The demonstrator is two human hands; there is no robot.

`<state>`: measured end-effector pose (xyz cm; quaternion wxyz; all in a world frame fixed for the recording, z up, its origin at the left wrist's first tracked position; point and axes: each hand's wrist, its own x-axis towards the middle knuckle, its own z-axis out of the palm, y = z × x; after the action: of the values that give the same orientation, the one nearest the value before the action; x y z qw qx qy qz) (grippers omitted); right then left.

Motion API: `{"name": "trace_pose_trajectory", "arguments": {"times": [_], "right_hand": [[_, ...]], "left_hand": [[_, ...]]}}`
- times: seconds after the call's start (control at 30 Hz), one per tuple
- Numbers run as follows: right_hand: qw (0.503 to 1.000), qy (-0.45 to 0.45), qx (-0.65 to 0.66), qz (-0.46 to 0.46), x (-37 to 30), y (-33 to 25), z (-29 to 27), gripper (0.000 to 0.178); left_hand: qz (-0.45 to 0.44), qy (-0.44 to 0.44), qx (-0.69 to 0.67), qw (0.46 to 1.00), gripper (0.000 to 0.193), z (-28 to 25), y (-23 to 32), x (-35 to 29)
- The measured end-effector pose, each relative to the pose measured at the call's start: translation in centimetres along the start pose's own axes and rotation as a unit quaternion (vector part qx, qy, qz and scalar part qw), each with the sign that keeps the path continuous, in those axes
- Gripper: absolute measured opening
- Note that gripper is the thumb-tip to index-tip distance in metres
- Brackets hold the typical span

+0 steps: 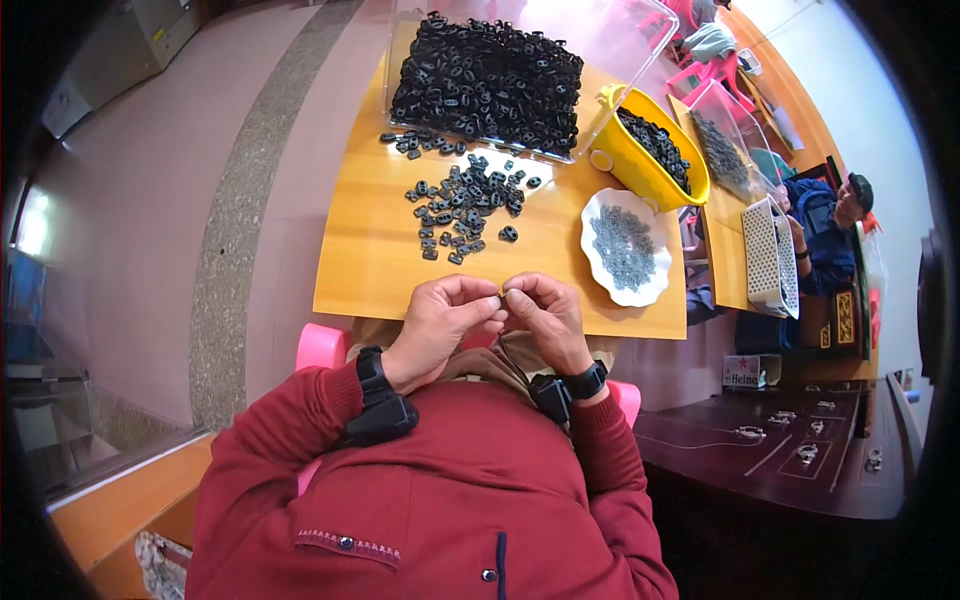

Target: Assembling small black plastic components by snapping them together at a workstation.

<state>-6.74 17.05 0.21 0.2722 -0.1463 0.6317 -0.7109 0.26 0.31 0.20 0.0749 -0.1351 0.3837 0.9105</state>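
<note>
My left hand [440,328] and my right hand [548,315] meet at the table's near edge, thumbs and forefingers pinched together. Between the fingertips sits a small black plastic piece [502,298], mostly hidden by them. Just beyond my hands lies a loose heap of small black two-holed plastic pieces [465,205]. One such piece [508,234] rests apart from the heap, on its right. To the right stands a white scalloped dish [592,262] holding many tiny grey parts [625,245], too small to make out.
A clear plastic bin [392,75] full of black pieces [480,85] stands at the back of the wooden table [365,265]. Beside it is a yellow tub [625,165] with more. At another table, right, a person [830,220] sits near a white perforated basket [768,258].
</note>
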Motion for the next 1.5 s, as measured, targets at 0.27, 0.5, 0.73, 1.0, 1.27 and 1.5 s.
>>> {"name": "trace_pose_trajectory", "arguments": {"times": [0.27,0.5,0.73,1.0,1.27,1.5], "right_hand": [[1.0,-0.005,-0.002,0.008,-0.1,0.31,-0.42,0.012],[1.0,-0.012,0.018,0.012,-0.19,0.43,-0.54,0.014],[1.0,-0.01,0.001,0.008,-0.2,0.45,-0.48,0.014],[1.0,-0.013,-0.018,0.0,-0.11,0.69,-0.72,0.013],[0.999,-0.022,-0.032,-0.007,-0.02,0.43,-0.64,0.011],[0.999,-0.017,-0.04,0.001,-0.11,0.52,-0.67,0.01]], "left_hand": [[-0.004,-0.009,0.008,1.0,0.016,-0.19,-0.15,0.16],[-0.009,-0.005,0.011,1.0,0.016,-0.16,-0.05,0.13],[-0.011,-0.008,0.007,1.0,0.016,-0.21,-0.07,0.14],[-0.009,-0.009,0.013,1.0,0.016,-0.22,-0.15,0.22],[-0.006,-0.009,0.015,1.0,0.016,-0.18,-0.11,0.23],[-0.002,-0.008,0.02,1.0,0.015,-0.2,-0.2,0.21]]}}
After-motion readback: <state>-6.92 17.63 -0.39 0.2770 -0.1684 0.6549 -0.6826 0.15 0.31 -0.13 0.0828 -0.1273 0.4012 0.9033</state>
